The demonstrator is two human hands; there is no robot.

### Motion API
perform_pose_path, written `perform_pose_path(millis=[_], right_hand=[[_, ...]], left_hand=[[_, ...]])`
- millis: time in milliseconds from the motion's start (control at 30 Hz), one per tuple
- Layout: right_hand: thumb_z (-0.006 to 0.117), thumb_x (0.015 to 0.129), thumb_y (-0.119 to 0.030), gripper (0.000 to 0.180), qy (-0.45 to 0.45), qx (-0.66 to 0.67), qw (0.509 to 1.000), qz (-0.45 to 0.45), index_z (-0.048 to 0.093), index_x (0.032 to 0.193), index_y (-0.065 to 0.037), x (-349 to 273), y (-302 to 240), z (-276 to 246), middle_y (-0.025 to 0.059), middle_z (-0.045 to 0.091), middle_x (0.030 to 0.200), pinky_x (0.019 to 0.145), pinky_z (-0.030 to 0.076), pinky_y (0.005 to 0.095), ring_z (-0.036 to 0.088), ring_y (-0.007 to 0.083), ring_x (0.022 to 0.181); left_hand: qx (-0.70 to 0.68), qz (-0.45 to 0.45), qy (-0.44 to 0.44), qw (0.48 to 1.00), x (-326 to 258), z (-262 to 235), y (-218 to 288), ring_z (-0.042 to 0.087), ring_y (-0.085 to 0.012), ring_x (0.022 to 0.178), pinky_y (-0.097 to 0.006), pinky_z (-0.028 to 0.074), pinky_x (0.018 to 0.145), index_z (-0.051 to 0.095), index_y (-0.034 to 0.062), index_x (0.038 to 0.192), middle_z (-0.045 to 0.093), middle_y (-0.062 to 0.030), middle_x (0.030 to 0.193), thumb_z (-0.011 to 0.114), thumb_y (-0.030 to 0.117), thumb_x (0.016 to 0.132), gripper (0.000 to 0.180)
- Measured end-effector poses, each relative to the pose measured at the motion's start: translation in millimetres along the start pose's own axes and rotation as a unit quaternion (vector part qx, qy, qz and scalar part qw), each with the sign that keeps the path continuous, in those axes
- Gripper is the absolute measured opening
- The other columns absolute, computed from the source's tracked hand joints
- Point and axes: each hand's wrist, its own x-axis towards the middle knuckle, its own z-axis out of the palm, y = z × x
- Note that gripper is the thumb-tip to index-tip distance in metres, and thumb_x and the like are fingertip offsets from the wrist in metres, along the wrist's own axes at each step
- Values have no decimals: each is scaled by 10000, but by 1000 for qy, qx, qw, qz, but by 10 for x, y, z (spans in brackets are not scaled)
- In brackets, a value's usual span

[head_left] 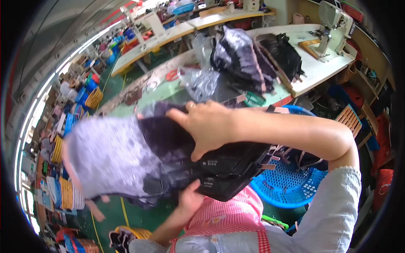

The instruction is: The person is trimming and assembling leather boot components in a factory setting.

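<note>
A thick stack of sewn black and lilac plush pieces is held up in front of me, tilted, its fluffy lilac end to the left. The pieces look like boot uppers, though motion blurs the left end. My right hand reaches across from the right and grips the stack's black part from above, thumb on the near side. From below, my left hand clasps the near edge; its fingers are partly hidden under the stack. Pinkish strips stick out at both ends of the bundle.
Across the workbench lie another lilac and black bundle, clear plastic bags and green-handled scissors. A sewing machine stands at the far right. Beside me on the right is a blue basket with dark pieces.
</note>
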Motion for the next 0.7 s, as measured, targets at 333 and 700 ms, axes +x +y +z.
perform_pose_path(millis=[333,700], right_hand=[[866,569,-284,1032,-274,10,960,-61,351,1461,-228,456,-227,1953,232,497,1341,1019,398,541,499,424,1236],[700,669,-303,717,-173,125,976,-42,492,1348,-204,216,85,2080,188,541,1314,1075,329,509,520,379,1227]], left_hand=[[-94,-264,97,955,-306,-841,-1117,525,-284,1251,-490,372,1127,577,5,1186,603,-173,1233,654,209,925,340],[705,210,-111,668,-1640,-532,1823,494,-386,1302,-571,374,1074,734,120,1048,650,-77,1260,533,-90,666,480]])
